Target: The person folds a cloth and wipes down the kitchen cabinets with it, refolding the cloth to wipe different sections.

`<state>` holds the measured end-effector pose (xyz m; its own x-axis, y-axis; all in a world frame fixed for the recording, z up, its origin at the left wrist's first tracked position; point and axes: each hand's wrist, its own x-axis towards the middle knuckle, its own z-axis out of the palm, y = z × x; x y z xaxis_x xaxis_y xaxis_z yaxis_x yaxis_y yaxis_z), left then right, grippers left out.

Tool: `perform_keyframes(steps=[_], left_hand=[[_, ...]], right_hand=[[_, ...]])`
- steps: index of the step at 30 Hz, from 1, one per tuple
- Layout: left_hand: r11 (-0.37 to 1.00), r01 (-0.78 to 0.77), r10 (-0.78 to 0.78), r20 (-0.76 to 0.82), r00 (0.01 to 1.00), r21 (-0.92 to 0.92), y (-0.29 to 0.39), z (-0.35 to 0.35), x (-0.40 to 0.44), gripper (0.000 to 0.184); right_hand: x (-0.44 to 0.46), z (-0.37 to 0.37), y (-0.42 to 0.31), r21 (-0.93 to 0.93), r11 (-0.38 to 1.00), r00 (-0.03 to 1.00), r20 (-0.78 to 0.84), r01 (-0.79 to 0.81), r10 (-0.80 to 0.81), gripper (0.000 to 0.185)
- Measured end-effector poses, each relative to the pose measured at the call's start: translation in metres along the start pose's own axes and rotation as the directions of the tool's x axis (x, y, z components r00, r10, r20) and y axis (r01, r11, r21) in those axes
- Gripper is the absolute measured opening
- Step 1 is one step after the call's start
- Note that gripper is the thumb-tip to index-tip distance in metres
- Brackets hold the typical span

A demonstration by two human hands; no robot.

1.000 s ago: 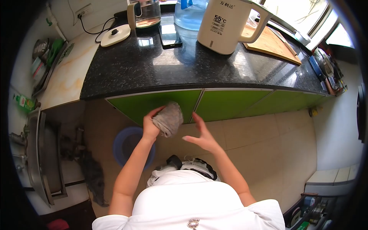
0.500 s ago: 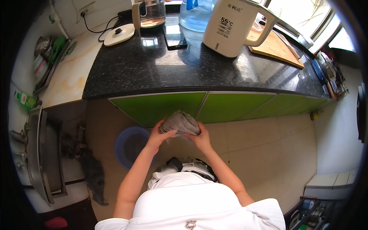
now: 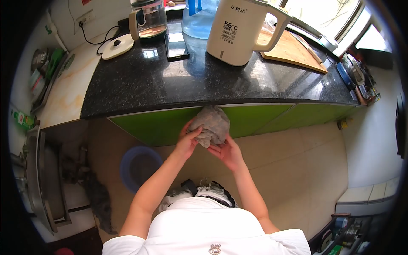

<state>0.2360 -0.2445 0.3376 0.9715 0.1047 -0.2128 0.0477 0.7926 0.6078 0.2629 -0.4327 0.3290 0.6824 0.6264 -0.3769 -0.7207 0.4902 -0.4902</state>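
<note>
Beside the black stone bench, left fingers pinch crumpled grey cloth, while right fingers, closure unclear, presumably support its folds.

Daylight is coming through the window at the upper right and is glinting on the black speckled worktop. Green cabinet doors are lining its near edge, above a beige tiled floor. A pale marbled counter is adjoining its left end, and a bluish-white wall is standing beyond its right end
</note>
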Motion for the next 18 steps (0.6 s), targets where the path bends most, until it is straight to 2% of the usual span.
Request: perform_keyframes(steps=[2, 4, 8, 11, 14, 17, 18], left_hand=[[0.999, -0.040, 0.040, 0.010, 0.999, -0.006, 0.009, -0.004, -0.004, 0.051], [0.995, -0.097, 0.097, -0.007, 0.995, -0.026, 0.026, -0.006, -0.009, 0.049], [0.987, -0.148, 0.148, -0.007, 0.989, 0.057, 0.056, -0.032, -0.011, 0.044], [0.983, -0.182, 0.183, -0.060, 0.981, 0.023, 0.066, -0.060, -0.017, 0.044], [0.985, -0.125, 0.157, -0.323, 0.933, 0.117, 0.084, -0.088, -0.034, 0.045], [0.975, 0.007, 0.091, -0.427, 0.900, 0.223, 0.102, -0.114, -0.054, 0.044], [0.947, 0.069, 0.084, -0.450, 0.889, 0.314, 0.108, -0.106, -0.065, 0.039]], right_hand=[[0.019, 0.009, 0.000, -0.199, 0.980, 1.000, 0.015, 0.024, -0.022, 0.062], [0.031, 0.023, -0.001, -0.291, 0.954, 0.997, 0.023, 0.076, -0.072, 0.059], [0.065, 0.060, 0.008, -0.516, 0.832, 0.972, -0.002, 0.202, -0.237, 0.057], [0.080, 0.079, 0.028, -0.604, 0.773, 0.970, 0.003, 0.194, -0.241, 0.054], [0.093, 0.101, 0.049, -0.618, 0.740, 0.957, 0.075, 0.266, -0.281, 0.048], [0.095, 0.126, 0.068, -0.670, 0.692, 0.947, 0.050, 0.269, -0.319, 0.040], [0.093, 0.133, 0.072, -0.638, 0.703, 0.917, 0.013, 0.314, -0.398, 0.036]])
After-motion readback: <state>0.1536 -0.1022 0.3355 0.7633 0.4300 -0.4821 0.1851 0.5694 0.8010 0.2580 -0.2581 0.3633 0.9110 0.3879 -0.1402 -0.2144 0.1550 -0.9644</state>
